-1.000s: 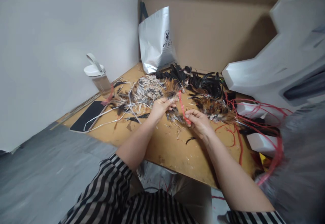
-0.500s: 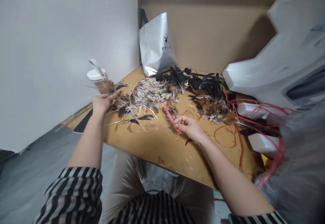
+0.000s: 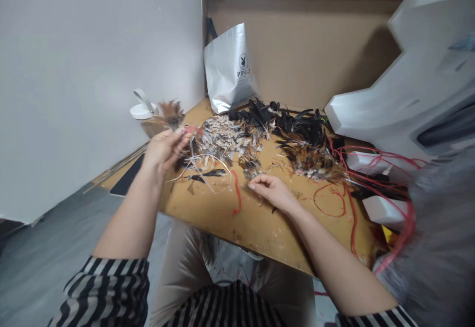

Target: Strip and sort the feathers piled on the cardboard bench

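My left hand is raised over the left part of the wooden table and pinches a small tuft of brown feathers with a red bit at its base. My right hand rests low on the table with fingers loosely curled, holding nothing I can make out. A red string lies just left of it. Pale speckled feathers are heaped between the hands, and dark and brown feathers lie beyond the right hand.
A silver paper bag stands at the back against a cardboard wall. A white-lidded jar and a black phone lie at the left edge. Red cords and white foam blocks crowd the right side.
My left hand has swung from the table's middle to the left and lifted the feather tuft. My right hand has let the red string drop onto the table and settled lower.
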The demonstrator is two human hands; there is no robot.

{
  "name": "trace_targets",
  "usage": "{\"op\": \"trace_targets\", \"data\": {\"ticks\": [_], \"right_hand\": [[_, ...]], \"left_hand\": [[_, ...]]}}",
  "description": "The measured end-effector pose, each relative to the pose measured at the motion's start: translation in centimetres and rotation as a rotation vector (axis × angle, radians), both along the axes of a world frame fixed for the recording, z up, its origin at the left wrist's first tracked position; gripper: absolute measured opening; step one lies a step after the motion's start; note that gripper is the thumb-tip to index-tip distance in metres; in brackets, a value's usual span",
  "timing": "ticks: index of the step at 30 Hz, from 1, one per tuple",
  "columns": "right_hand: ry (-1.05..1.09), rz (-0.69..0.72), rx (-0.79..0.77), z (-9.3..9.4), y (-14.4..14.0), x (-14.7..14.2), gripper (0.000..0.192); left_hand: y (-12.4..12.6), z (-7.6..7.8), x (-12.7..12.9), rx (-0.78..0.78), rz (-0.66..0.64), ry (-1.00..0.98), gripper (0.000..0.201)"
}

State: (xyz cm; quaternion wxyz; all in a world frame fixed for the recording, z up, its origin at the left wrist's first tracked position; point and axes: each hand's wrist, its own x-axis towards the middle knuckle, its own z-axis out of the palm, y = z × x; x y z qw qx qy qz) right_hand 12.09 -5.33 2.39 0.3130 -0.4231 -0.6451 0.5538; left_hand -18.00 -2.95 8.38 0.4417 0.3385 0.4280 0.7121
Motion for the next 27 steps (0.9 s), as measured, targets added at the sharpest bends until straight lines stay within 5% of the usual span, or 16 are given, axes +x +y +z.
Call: {"op": "trace_targets", "data": {"ticks": [6,11,20,27], "right_hand": [[0.334,-0.196,-0.046,-0.2,1.7,1.3,0.031],[0.602,-0.368,-0.093,0.3,2.9,3.0,0.032],[0.692,-0.543,-0.041,0.1,3.6,3.4,0.031],[0.530,-0.578,0.028,0.0,3.8,3.5,0.027]], "left_hand": [[0.5,-1.2,11.7,-0.004,-0.414,-0.093,0.009],[2.2,-3.7,17.4,-0.024,-0.584,-0.127,0.013],[3.5,-5.7,19.9,-0.106,-0.617,-0.102,0.015],[2.6,-6.4,19.2,-0.174,-0.670,0.001,0.024]]}}
